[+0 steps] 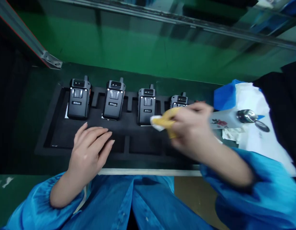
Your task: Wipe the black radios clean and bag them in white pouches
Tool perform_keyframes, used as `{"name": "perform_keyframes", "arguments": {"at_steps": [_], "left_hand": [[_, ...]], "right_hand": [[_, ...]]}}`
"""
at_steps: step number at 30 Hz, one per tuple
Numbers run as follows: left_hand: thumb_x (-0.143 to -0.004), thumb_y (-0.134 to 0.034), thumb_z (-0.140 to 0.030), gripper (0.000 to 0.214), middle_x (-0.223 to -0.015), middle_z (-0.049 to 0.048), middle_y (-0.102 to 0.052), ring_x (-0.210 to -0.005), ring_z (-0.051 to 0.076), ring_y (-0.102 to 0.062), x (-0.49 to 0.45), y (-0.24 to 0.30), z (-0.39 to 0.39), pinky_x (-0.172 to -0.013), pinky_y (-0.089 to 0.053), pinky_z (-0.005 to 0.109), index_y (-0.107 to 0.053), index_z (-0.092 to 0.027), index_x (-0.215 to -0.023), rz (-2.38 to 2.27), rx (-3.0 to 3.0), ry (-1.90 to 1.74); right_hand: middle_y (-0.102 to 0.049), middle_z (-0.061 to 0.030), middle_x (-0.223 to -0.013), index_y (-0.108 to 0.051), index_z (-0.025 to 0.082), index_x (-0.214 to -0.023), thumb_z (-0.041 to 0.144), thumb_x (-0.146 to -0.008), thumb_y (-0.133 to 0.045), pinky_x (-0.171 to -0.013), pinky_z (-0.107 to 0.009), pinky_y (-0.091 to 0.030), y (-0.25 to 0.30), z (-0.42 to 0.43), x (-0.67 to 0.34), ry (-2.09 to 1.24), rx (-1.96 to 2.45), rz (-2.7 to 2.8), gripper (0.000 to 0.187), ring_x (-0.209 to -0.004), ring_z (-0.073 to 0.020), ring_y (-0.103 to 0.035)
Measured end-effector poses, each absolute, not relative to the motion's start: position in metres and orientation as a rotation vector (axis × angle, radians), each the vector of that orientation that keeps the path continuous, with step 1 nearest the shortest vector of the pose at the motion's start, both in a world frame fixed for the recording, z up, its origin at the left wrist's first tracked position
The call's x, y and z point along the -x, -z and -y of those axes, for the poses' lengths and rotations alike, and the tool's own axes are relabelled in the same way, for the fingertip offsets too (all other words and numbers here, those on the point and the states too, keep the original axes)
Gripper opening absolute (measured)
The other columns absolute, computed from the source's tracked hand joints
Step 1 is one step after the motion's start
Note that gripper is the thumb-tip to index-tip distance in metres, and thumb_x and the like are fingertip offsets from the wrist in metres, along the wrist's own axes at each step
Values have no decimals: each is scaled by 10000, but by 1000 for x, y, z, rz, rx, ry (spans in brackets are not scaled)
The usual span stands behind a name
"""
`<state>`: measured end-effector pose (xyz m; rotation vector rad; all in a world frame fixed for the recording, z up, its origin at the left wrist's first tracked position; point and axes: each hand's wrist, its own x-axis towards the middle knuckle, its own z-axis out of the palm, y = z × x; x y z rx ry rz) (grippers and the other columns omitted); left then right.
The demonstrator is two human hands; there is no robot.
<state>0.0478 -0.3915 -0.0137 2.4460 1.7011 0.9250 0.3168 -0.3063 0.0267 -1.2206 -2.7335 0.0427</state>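
Observation:
A black foam tray (54, 134) lies on the green bench and holds several black handheld radios standing in a row: one at the left (79, 99), a second (113, 99), a third (147, 102) and a fourth (179, 100) partly hidden. My left hand (90, 145) rests flat on the tray in front of the first two radios, fingers stretched out and holding nothing. My right hand (192, 127), blurred by motion, is closed on a yellow cloth (163, 122) just in front of the fourth radio.
To the right lie white and blue sheets (251, 95) with a shiny metal object (246, 115) and a flower-printed item (220, 123). A black mass (287, 105) fills the far right. A metal frame bar (30, 41) slants at the upper left. My blue sleeves fill the foreground.

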Motion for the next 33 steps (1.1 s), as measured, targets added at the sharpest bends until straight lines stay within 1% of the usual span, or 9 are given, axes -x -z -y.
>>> {"name": "perform_keyframes", "arguments": {"at_steps": [5, 6, 10, 12, 16, 21, 25, 28, 33], "left_hand": [[-878, -595, -422, 295, -851, 75, -665, -870, 249, -624, -43, 19, 402, -773, -475, 401, -666, -139, -924, -1545, -2509, -744], [-886, -577, -437, 308, -862, 72, -672, -874, 253, -624, -44, 21, 404, -766, -464, 403, -670, -147, -933, -1520, -2533, -712], [-907, -565, -292, 165, -840, 53, -690, -838, 234, -633, -49, 28, 407, -752, -439, 389, -665, -161, -928, -1445, -2615, -715], [-893, -585, -248, 122, -811, 47, -686, -803, 220, -633, -52, 28, 406, -748, -438, 380, -656, -156, -927, -1408, -2626, -760], [-872, -611, -226, 88, -779, 25, -677, -773, 209, -634, -55, 26, 404, -746, -441, 375, -659, -176, -927, -1386, -2614, -822], [-908, -565, -364, 212, -821, 44, -689, -809, 217, -648, -54, 25, 401, -819, -480, 409, -649, -175, -953, -1386, -2571, -785], [-912, -548, -391, 364, -1104, 140, -693, -1127, 296, -615, -57, 21, 389, -1041, -406, 541, -582, -127, -1160, -1499, -2555, -815], [-928, -513, -379, 451, -1315, 231, -574, -1259, 350, -520, -62, 25, 375, -1067, -354, 611, -517, -62, -1248, -1727, -2567, -714], [-924, -485, -455, 557, -1346, 249, -540, -1273, 348, -509, -69, 35, 368, -1062, -384, 584, -490, -26, -1280, -1821, -2547, -614]], "right_hand": [[-632, -158, -956, -706, 193, -938, 244, -792, -353, -772, -513, -273, -37, 280, -425, 660, 2018, 2039, 385, -976, -301, -527], [-624, -161, -870, -703, 173, -849, 254, -762, -360, -737, -522, -265, -33, 275, -445, 785, 2144, 1831, 363, -936, -305, -536], [-579, -112, -663, -644, 156, -562, 320, -713, -515, -640, -453, -212, -13, 266, -490, 646, 2400, 1615, 258, -720, -222, -520], [-578, -113, -657, -648, 162, -549, 335, -727, -538, -629, -443, -193, -9, 272, -491, 595, 2355, 1692, 272, -681, -210, -510], [-614, -146, -803, -729, 188, -761, 315, -844, -394, -653, -441, -215, -17, 284, -472, 650, 2110, 1910, 368, -773, -252, -531], [-626, -135, -720, -750, 157, -684, 262, -690, -581, -670, -445, -230, -33, 272, -439, 661, 2205, 1632, 199, -695, -201, -526], [-651, -96, -806, -749, 218, -878, 299, -861, -449, -706, -427, -259, -33, 262, -375, 760, 1350, 2120, 311, -757, -201, -550], [-652, -70, -807, -720, 216, -858, 229, -861, -437, -761, -431, -265, -25, 253, -309, 586, 1163, 2291, 283, -797, -202, -527], [-637, -38, -863, -705, 226, -905, 185, -921, -364, -895, -473, -197, -6, 230, -218, 231, 1082, 2547, 344, -863, -181, -495]]}}
